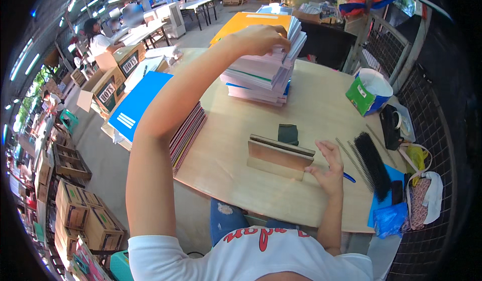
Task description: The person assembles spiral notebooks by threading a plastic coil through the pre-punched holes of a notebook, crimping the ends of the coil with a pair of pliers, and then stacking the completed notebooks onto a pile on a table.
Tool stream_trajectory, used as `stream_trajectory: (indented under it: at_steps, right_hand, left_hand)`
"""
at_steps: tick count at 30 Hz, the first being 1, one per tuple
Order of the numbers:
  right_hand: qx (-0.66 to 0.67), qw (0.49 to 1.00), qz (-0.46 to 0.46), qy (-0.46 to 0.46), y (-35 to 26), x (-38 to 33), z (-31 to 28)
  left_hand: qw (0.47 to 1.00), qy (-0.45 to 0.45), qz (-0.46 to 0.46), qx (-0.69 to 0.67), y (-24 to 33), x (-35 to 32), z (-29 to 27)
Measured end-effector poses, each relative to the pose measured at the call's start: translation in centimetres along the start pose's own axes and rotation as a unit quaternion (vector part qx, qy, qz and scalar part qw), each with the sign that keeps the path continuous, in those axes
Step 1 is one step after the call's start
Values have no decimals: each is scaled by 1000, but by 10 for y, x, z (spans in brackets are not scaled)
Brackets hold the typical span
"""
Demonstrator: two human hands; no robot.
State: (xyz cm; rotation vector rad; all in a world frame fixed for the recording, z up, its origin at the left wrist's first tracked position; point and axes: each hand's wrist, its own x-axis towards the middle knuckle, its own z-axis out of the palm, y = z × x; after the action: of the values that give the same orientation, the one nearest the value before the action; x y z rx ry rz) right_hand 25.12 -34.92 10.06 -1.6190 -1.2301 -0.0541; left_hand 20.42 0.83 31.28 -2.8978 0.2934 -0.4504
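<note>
My left hand reaches far across the table to a tall stack of paper sets topped by a yellow cover. Its fingers bend over the right edge and grip some of the upper sheets; how many is hidden. My right hand holds nothing, thumb and fingers apart, with the thumb at the right end of a wooden slotted stand. Behind the stand lies a small dark green block. A blue pen lies just right of my right hand.
Black wire binding coils lie on the table's right side. Blue-covered spiral notebooks are stacked at the left edge. A green and white container stands at the back right. Cartons stand on the left; a wire fence runs along the right.
</note>
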Motion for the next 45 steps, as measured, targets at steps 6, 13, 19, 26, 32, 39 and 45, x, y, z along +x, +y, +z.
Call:
stream_trajectory:
  at_steps: [6,13,19,26,32,39,45]
  right_hand:
    - [17,1000,25,11,1,-13,-9]
    - [35,999,37,6,-1,-22,-13]
    - [31,999,39,1,0,-25,-12]
    - [31,998,47,-3,0,-25,-10]
    - [39,998,53,-7,2,-26,-7]
    - [31,998,48,-5,5,-25,-8]
    - [30,998,56,-8,9,-30,-11]
  left_hand:
    - [996,-2,25,-88,-13,4,-13]
    - [994,-20,1,-111,-14,5,-18]
    - [991,42,20,-128,-19,1,-18]
    - [992,46,1,-117,-20,1,-13]
    - [991,83,13,-104,-19,0,-10]
    - [994,94,12,52,-17,-4,-1]
    - [998,54,5,22,-19,-11,-3]
